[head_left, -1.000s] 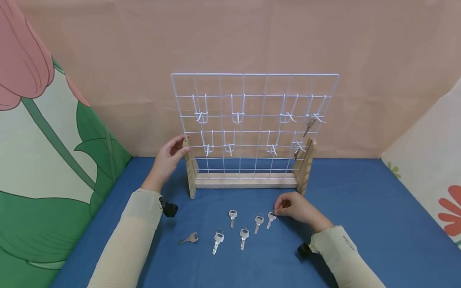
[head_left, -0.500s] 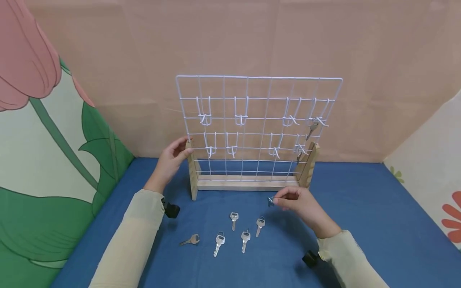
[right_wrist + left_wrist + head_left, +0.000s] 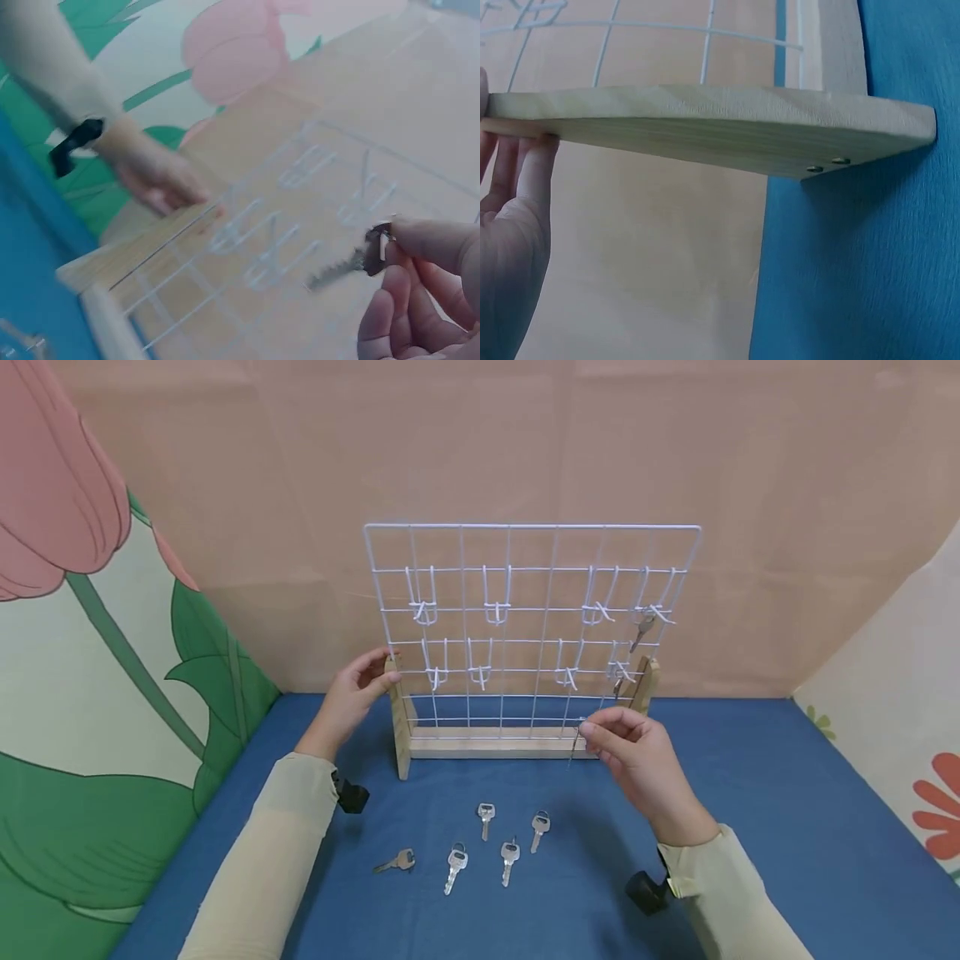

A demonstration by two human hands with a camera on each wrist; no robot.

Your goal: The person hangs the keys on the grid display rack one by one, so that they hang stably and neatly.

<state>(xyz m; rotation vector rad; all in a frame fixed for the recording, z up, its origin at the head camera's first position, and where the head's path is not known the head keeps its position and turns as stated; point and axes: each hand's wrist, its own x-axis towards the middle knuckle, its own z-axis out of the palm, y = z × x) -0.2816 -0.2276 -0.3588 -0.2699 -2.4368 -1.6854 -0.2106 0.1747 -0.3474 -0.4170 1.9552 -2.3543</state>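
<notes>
A white wire grid (image 3: 532,526) with two rows of hooks stands in a wooden frame (image 3: 495,747). My left hand (image 3: 352,693) grips the top of the frame's left side post (image 3: 705,112), thumb and fingers on opposite faces. In front of the grid's lower right part, my right hand (image 3: 637,760) pinches a key (image 3: 352,266) by its ring end, the toothed blade pointing away from the fingertips. One key (image 3: 642,628) hangs from the upper right hook; another (image 3: 618,687), partly hidden, hangs from the lower right hook.
Several loose keys lie on the blue cloth (image 3: 750,793) before the rack, among them one at the left (image 3: 401,860) and one at the right (image 3: 540,828). A tan backdrop (image 3: 300,485) rises behind. Printed panels flank both sides.
My right hand has lifted the rightmost key off the cloth and raised it toward the grid's lower right. My left hand stays on the post.
</notes>
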